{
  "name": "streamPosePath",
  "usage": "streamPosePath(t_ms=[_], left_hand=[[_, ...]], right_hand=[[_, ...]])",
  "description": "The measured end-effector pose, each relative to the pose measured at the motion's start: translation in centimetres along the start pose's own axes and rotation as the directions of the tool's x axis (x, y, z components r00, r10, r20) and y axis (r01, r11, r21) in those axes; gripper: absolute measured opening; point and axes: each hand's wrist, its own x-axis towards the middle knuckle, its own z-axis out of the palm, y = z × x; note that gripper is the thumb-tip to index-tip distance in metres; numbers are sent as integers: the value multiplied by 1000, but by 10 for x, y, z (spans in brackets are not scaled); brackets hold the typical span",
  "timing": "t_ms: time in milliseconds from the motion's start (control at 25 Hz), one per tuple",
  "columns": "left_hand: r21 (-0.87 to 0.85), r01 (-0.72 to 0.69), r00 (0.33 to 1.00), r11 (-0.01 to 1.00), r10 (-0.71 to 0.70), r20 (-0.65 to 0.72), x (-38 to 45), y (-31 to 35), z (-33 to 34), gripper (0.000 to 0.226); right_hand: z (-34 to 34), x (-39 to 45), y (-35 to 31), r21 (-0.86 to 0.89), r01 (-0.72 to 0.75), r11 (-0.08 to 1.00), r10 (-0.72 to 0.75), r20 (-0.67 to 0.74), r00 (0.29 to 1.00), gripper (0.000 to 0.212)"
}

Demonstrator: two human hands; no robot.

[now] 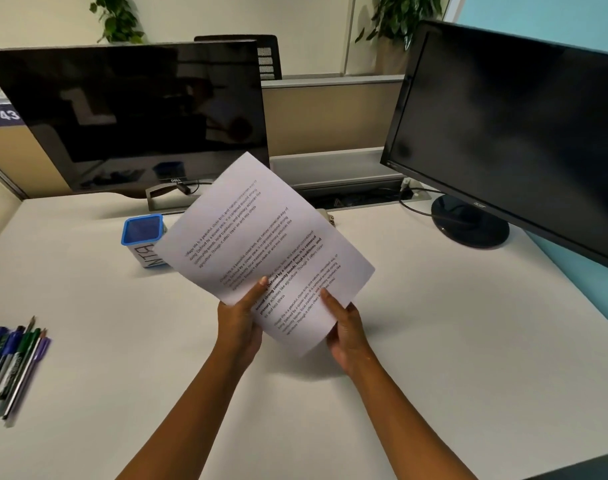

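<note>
A white sheet of printed paper (261,237) is held up above the desk, tilted with its top toward the left monitor. My left hand (240,323) pinches its lower left edge, thumb on the printed side. My right hand (345,332) grips the bottom right corner, thumb on top and fingers behind the sheet. The text runs diagonally across the page, with one bold paragraph near my left thumb.
A white desk (434,341) carries a blue mesh pen holder (143,237) behind the paper, and several pens and markers (10,365) lie at the left edge. A Dell monitor (129,119) stands back left, an Acer monitor (513,133) at right.
</note>
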Motion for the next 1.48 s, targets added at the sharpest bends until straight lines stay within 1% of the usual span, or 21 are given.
streamPosePath(t_ms=[80, 280, 360, 400, 440, 480, 520, 560, 600, 680, 720, 760, 840, 880, 960, 1080, 1200, 1280, 1320, 1400, 1480], left_hand=[[14, 14, 1000, 1000, -14, -12, -2, 0, 1, 49], [92, 31, 998, 995, -26, -53, 4, 13, -15, 44], [71, 61, 993, 996, -53, -101, 9, 23, -27, 38], [27, 85, 991, 996, -82, -110, 11, 30, -35, 35], [-60, 119, 988, 991, -124, -94, 12, 38, -45, 43], [-157, 168, 982, 973, -179, -60, 13, 47, -57, 63], [-208, 231, 971, 950, -240, -19, 14, 58, -68, 83], [-209, 307, 951, 929, -306, 36, 15, 67, -79, 97], [-172, 397, 917, 902, -383, 110, 17, 72, -89, 103], [-40, 549, 822, 835, -531, 206, 18, 72, -101, 104], [77, 585, 788, 808, -588, 184, 19, 68, -103, 99], [216, 588, 777, 779, -619, 118, 20, 62, -104, 90], [477, 527, 800, 703, -600, 1, 19, 51, -100, 69], [566, 484, 818, 667, -575, -21, 17, 47, -97, 64], [650, 406, 853, 642, -522, -17, 15, 38, -93, 62], [678, 245, 929, 693, -368, 40, 10, 34, -79, 52], [695, 68, 981, 716, -174, 84, 12, 41, -61, 44], [659, -21, 994, 752, -54, 93, 15, 49, -48, 39], [636, -67, 995, 769, 6, 98, 17, 55, -42, 36], [600, -161, 986, 783, 105, 127, 19, 65, -33, 30], [589, -221, 974, 778, 145, 175, 20, 72, -33, 27]], right_hand=[[8, 0, 0, -29, 9, 1000, -8, 19, 1000, 48], [3, 7, -15, -226, 50, 973, -43, 32, 999, 37], [-7, 8, -22, -271, 38, 962, -29, 37, 999, 38], [-13, 8, -26, -289, 22, 957, -11, 43, 999, 39], [-19, 8, -30, -310, -4, 951, 21, 51, 999, 39], [-26, 8, -35, -336, -37, 941, 62, 63, 996, 40], [-33, 8, -39, -372, -71, 926, 108, 78, 991, 42], [-41, 7, -43, -414, -104, 904, 155, 92, 984, 44], [-48, 7, -47, -460, -134, 878, 201, 99, 975, 46], [-59, 6, -52, -550, -193, 812, 278, 75, 958, 45], [-62, 7, -54, -585, -221, 781, 306, 49, 951, 43], [-63, 7, -55, -611, -243, 753, 323, 22, 946, 40], [-61, 8, -56, -648, -253, 719, 319, -16, 947, 37], [-58, 9, -56, -662, -237, 711, 299, -22, 954, 37], [-53, 9, -55, -691, -179, 701, 234, -15, 972, 36], [-43, 8, -59, -746, -54, 663, 80, -1, 997, 34], [-31, 9, -67, -751, 78, 656, -111, 7, 994, 27], [-22, 10, -71, -713, 171, 679, -219, 26, 975, 18], [-18, 10, -74, -690, 217, 691, -265, 37, 963, 17], [-12, 9, -77, -652, 294, 699, -339, 60, 939, 19], [-11, 8, -78, -633, 337, 698, -363, 93, 927, 23]])
